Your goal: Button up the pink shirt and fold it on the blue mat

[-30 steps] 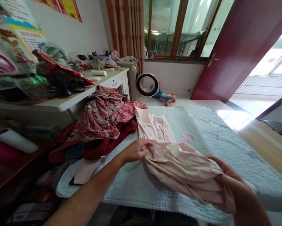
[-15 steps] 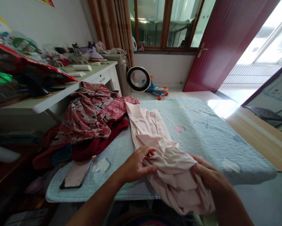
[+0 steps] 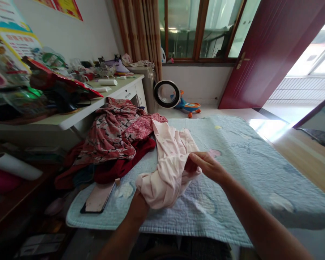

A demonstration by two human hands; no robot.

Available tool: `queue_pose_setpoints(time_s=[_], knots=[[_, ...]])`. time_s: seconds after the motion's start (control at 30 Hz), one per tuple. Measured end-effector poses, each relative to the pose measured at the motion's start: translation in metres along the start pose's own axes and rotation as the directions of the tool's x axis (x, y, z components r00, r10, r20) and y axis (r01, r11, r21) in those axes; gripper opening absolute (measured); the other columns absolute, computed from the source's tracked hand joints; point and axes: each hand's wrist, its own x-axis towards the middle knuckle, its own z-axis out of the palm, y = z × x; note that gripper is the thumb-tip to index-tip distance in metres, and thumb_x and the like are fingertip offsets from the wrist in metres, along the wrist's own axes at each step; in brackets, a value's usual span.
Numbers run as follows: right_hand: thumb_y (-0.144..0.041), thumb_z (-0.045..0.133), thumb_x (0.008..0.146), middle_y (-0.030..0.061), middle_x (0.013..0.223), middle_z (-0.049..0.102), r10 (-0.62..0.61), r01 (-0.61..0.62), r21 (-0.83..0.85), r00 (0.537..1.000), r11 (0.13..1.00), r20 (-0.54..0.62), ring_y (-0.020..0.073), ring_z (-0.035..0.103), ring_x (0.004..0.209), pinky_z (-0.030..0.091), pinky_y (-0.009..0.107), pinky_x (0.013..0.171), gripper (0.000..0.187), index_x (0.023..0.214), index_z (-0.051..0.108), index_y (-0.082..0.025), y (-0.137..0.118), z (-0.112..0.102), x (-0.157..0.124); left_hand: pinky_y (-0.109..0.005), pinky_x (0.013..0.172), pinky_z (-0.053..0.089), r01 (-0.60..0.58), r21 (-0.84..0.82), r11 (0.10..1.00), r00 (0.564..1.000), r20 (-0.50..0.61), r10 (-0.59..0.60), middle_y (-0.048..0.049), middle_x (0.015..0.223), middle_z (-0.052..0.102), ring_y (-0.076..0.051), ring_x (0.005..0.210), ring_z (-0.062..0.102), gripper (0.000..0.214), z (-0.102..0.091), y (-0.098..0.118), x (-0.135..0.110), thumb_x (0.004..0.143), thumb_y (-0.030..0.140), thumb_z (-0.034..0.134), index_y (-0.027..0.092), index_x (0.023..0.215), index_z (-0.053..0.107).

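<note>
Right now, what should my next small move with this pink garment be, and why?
Maybe tug gently with your right hand, which pinches the pink garment, to loosen its folds: the cloth bunches around your left wrist and hides the left hand.

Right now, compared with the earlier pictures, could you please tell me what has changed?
The right hand has moved leftward and away from the body, and now pinches the pink garment nearer its middle. The garment's loose near part has swung left and bunched up, hiding the left hand to the wrist. The floral clothes, flat pink item and blue quilt stay as they were.
</note>
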Motion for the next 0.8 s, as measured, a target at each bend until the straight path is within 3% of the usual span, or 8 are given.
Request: queue_pose_setpoints(time_s=[0.1, 0.17, 0.3, 0.4, 0.57, 0.67, 0.73, 0.8], knots=[[-0.033, 0.049, 0.093, 0.0032, 0.069, 0.067, -0.064, -0.064, -0.415, 0.955, 0.907, -0.288, 0.0155, 0.06, 0.063, 0.048, 0.027, 0.064, 0.029, 0.081, 0.069, -0.017, 0.02, -0.02, 0.035, -0.039, 0.101, 0.05, 0.073, -0.174, 0.982, 0.993, -0.082, -0.088, -0.0026, 0.096, 0.073, -0.025, 0.106, 0.064, 0.058, -0.003, -0.003, 0.001, 0.061, 0.036, 0.083, 0.025, 0.116, 0.067], [-0.019, 0.05, 0.088, 0.008, 0.091, 0.071, -0.121, -0.122, -0.66, 0.943, 0.742, -0.31, 0.0199, 0.063, 0.084, 0.048, 0.032, 0.081, 0.024, 0.099, 0.071, -0.017, 0.034, -0.026, 0.058, -0.04, 0.103, 0.049, 0.123, -0.309, 0.943, 0.989, -0.04, -0.142, -0.0032, 0.104, 0.074, -0.025, 0.113, 0.062, 0.056, -0.001, -0.003, 0.0, 0.065, 0.038, 0.081, 0.027, 0.117, 0.067], [-0.005, 0.046, 0.083, 0.0137, 0.15, 0.042, -0.048, 0.048, -0.889, 0.998, 0.455, 0.029, 0.0313, 0.042, 0.133, 0.035, 0.046, 0.105, 0.065, 0.145, 0.047, -0.026, 0.055, -0.02, 0.097, -0.042, 0.104, 0.049, 0.194, -0.413, 0.89, 0.981, 0.053, -0.189, -0.0041, 0.115, 0.073, -0.026, 0.12, 0.06, 0.049, -0.006, -0.002, -0.002, 0.073, 0.039, 0.076, 0.027, 0.12, 0.068], [-0.014, 0.049, 0.09, 0.0102, 0.162, 0.022, 0.04, 0.218, -0.911, 0.968, 0.349, 0.247, 0.039, 0.024, 0.144, 0.028, 0.056, 0.109, 0.063, 0.149, 0.04, -0.033, 0.064, -0.004, 0.116, -0.042, 0.105, 0.048, 0.209, -0.372, 0.904, 0.978, 0.065, -0.2, -0.004, 0.119, 0.072, -0.026, 0.121, 0.06, 0.049, -0.02, -0.003, -0.004, 0.073, 0.03, 0.077, 0.027, 0.121, 0.067], [-0.019, 0.047, 0.093, 0.0081, 0.15, 0.046, 0.039, 0.382, -0.881, 0.912, 0.28, 0.408, 0.0351, 0.022, 0.146, 0.021, 0.052, 0.114, 0.042, 0.133, 0.06, -0.023, 0.063, 0.017, 0.125, -0.044, 0.104, 0.05, 0.204, -0.359, 0.91, 0.977, 0.017, -0.213, -0.0041, 0.113, 0.074, -0.029, 0.117, 0.063, 0.054, -0.034, -0.002, -0.004, 0.064, 0.023, 0.081, 0.027, 0.117, 0.07], [-0.018, 0.049, 0.092, 0.0125, 0.129, 0.063, 0.016, 0.401, -0.87, 0.906, 0.286, 0.423, 0.029, 0.041, 0.135, 0.026, 0.046, 0.111, 0.033, 0.121, 0.065, -0.018, 0.053, 0.012, 0.115, -0.046, 0.105, 0.049, 0.189, -0.382, 0.904, 0.982, 0.054, -0.182, -0.005, 0.112, 0.074, -0.031, 0.117, 0.062, 0.053, -0.033, 0.006, -0.002, 0.065, 0.024, 0.079, 0.025, 0.117, 0.07], [-0.019, 0.048, 0.093, 0.0136, 0.112, 0.069, 0.017, 0.33, -0.894, 0.936, 0.302, 0.351, 0.0248, 0.057, 0.115, 0.034, 0.037, 0.102, 0.025, 0.11, 0.066, -0.016, 0.044, 0.0, 0.102, -0.047, 0.106, 0.048, 0.165, -0.407, 0.899, 0.986, 0.072, -0.149, -0.0051, 0.114, 0.074, -0.031, 0.12, 0.061, 0.05, -0.031, 0.015, 0.003, 0.069, 0.028, 0.077, 0.024, 0.118, 0.07], [-0.021, 0.047, 0.093, 0.0125, 0.1, 0.07, -0.017, 0.177, -0.935, 0.983, 0.307, 0.181, 0.022, 0.062, 0.096, 0.039, 0.03, 0.088, 0.02, 0.1, 0.064, -0.016, 0.033, -0.016, 0.085, -0.046, 0.108, 0.046, 0.141, -0.432, 0.891, 0.99, 0.07, -0.123, -0.0049, 0.117, 0.073, -0.03, 0.123, 0.059, 0.046, -0.03, 0.028, 0.011, 0.074, 0.03, 0.072, 0.024, 0.119, 0.069]])
